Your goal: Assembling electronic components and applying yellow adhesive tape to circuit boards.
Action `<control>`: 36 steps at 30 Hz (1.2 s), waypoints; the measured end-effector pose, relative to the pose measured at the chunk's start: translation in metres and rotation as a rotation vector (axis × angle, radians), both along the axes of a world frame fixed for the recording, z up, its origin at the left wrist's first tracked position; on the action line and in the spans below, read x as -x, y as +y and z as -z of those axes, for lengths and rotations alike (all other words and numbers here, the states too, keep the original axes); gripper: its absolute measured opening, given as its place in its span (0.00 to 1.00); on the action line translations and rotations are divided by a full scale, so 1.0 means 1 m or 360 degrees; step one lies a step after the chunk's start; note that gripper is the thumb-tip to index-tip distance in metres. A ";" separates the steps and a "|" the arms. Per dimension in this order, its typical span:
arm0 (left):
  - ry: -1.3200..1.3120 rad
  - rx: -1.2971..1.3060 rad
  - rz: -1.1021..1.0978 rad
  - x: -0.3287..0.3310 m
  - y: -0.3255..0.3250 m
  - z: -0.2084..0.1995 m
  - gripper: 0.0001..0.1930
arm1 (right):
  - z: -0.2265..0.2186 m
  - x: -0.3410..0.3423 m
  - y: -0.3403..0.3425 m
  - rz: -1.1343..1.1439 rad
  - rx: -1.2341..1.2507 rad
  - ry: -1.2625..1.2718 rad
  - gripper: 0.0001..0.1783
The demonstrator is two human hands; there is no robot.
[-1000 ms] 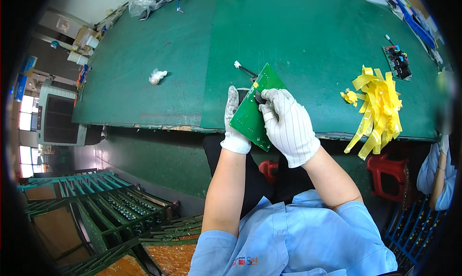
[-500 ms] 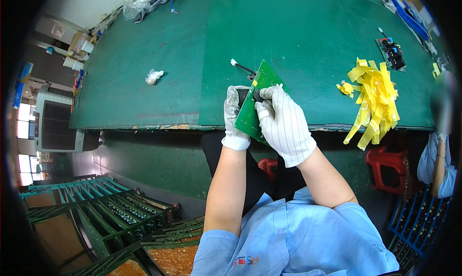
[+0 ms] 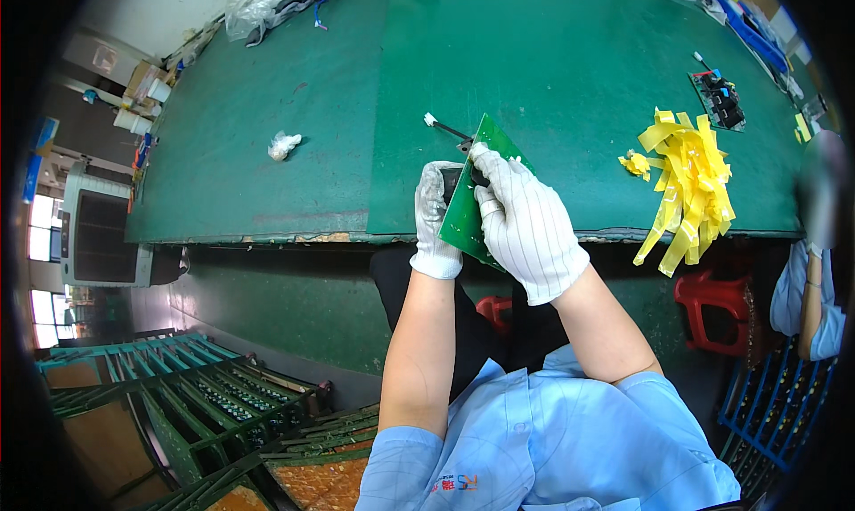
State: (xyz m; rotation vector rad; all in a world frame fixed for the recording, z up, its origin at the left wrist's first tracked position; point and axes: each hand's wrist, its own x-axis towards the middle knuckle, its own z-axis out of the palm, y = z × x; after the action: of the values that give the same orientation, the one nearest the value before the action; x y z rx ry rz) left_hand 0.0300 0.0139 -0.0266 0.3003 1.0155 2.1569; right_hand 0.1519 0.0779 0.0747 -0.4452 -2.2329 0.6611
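A: Board position?

B: From my remote desk: circuit board [image 3: 463,226] held up and tilted between both gloved hands, at the near edge of the table [image 3: 338,190]. Clock centred on it, twelve away from the wearer.

A: Hands?

B: Left hand [image 3: 435,222], eight o'clock: closed on the board's left side, a dark block [image 3: 451,183] between glove and board. Right hand [image 3: 527,226], four o'clock: fingers bent against the near face. Dark patch [image 3: 481,178] between thumb and forefinger; I cannot tell if it is something pinched.

A: How would I do this well?

B: My judgement: let the left carry the weight and stop twisting; press lightly with the right, only where the left backs the board. Mind the black lead [image 3: 446,131] at eleven, its white plug [image 3: 431,119] outward; a snag could strain it.

A: Nearby?

B: Yellow tape strips [image 3: 690,186] at three, other board [image 3: 718,101] nearer two, white scrap [image 3: 283,146] between nine and ten. I'd keep gloves off the tape; it may stick.
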 end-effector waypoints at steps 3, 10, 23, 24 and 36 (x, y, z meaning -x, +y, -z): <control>0.0011 0.0006 0.0033 0.002 -0.002 -0.001 0.25 | 0.000 0.002 0.003 0.0020 -0.0135 0.0031 0.21; -0.0224 0.0053 0.0096 -0.004 -0.002 -0.009 0.25 | -0.020 -0.004 0.023 -0.0418 0.1212 0.0179 0.19; -0.0666 -0.0235 0.0259 -0.001 -0.010 -0.038 0.31 | 0.007 -0.112 0.133 0.0588 0.0045 -0.0312 0.16; -0.0720 -0.0237 0.0227 -0.002 -0.011 -0.043 0.31 | 0.012 -0.116 0.136 0.0601 -0.0089 -0.0312 0.17; -0.0629 -0.0300 0.0041 -0.017 0.006 -0.067 0.25 | -0.003 -0.162 0.125 0.0534 0.0103 -0.0518 0.23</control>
State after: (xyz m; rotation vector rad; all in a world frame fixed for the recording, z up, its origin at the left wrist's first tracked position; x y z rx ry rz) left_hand 0.0475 0.0194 0.0406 -0.0287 0.5841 2.1767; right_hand 0.3135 0.2026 0.0781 -0.9956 -2.3596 0.5110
